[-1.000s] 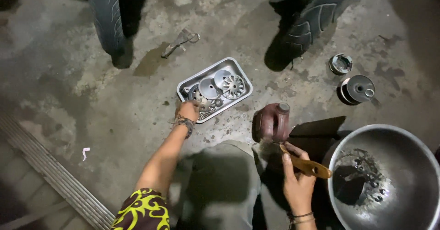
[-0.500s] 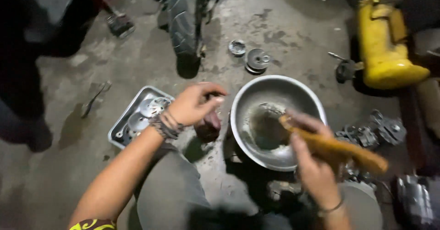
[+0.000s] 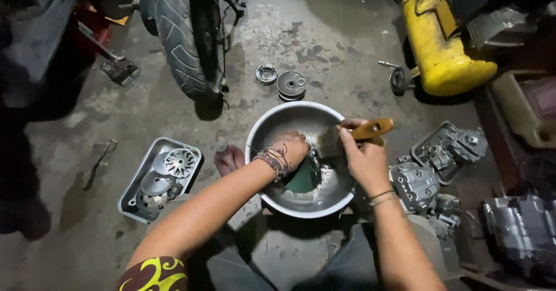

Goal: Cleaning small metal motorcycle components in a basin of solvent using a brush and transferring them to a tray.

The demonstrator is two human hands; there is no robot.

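My left hand [image 3: 292, 147] is down inside the round metal basin [image 3: 272, 120], fingers curled together over something small that I can't make out, knuckles up, with a stack of cord bracelets at the wrist. My right hand [image 3: 362, 155] is clamped around the wooden handle of a brush [image 3: 370, 130], which sticks out sideways over the basin's right rim; the bristle end points into the basin and is hidden behind my fingers. The basin sits on the concrete floor between my knees, with a dark greenish pool of liquid [image 3: 302, 181] at its bottom just under my left hand. To my left on the floor lies a rectangular metal tray [image 3: 134, 201] holding round finned and toothed engine parts. Just beside the basin's left edge stands a dark red jug [image 3: 229, 159]. Grey engine casings [image 3: 417, 181] lie near my right forearm, and a motorcycle tyre [image 3: 174, 33] stands beyond the basin.
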